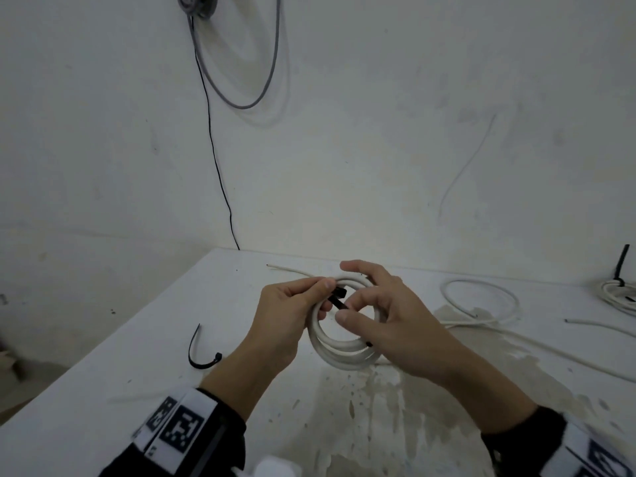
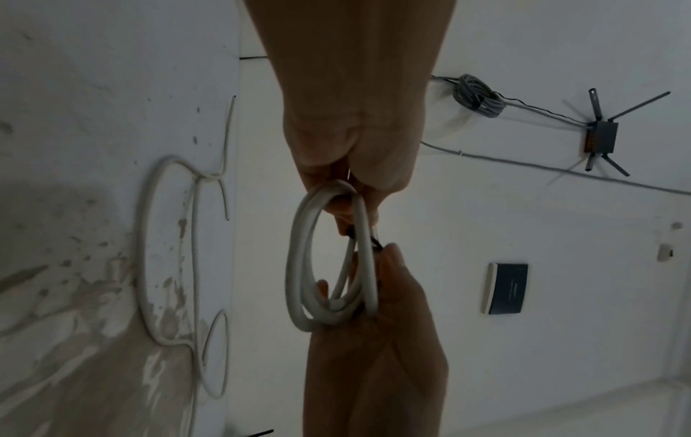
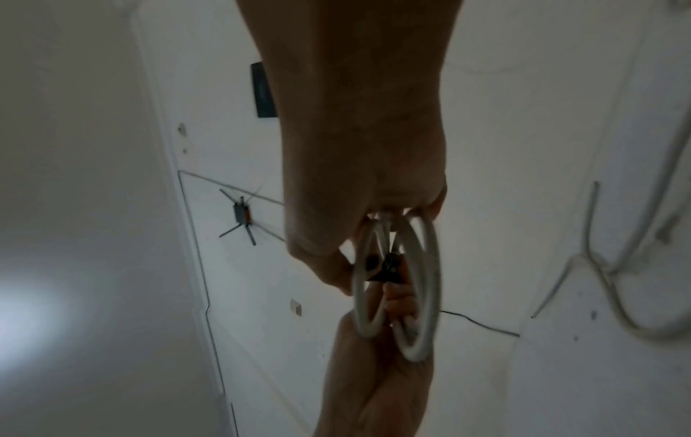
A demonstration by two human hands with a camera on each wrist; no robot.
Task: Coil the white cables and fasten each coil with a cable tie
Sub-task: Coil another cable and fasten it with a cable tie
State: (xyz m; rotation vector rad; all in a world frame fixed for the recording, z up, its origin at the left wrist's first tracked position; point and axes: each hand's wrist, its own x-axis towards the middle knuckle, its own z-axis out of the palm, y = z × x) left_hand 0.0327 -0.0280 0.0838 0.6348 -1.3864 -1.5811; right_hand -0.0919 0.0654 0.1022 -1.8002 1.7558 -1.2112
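Left hand (image 1: pixel 285 311) fingers curled round the left side of the white coil (image 1: pixel 344 349), thumb and forefinger pinching the head end of the black cable tie (image 1: pixel 339 299) against the top of the loops. Right hand (image 1: pixel 389 315) works the tie's strap: thumb and forefinger close on it inside the ring, the other fingers loosely spread over the coil's right side. Coil is held up off the table (image 1: pixel 137 373), several turns, roughly round. Whether the strap tip is already through the head cannot be told; the fingers hide the joint.

Risks, as judged:
- In the right wrist view the turns fan apart into separate rings. If the tie cinches now, it may catch only some turns and leave one free.
- A slack left pinch would let the springy cable unwind before the tie locks.
- Strap fed the wrong way round will not ratchet; needs checking by feel.
- A free cable end trails behind the coil towards the wall; a tug there could drag a turn out.

Around: a spare black tie (image 1: pixel 203 352) lies on the table to the left; an uncoiled white cable (image 1: pixel 481 304) sprawls to the right; a tied coil (image 1: pixel 619 294) sits at the far right edge.
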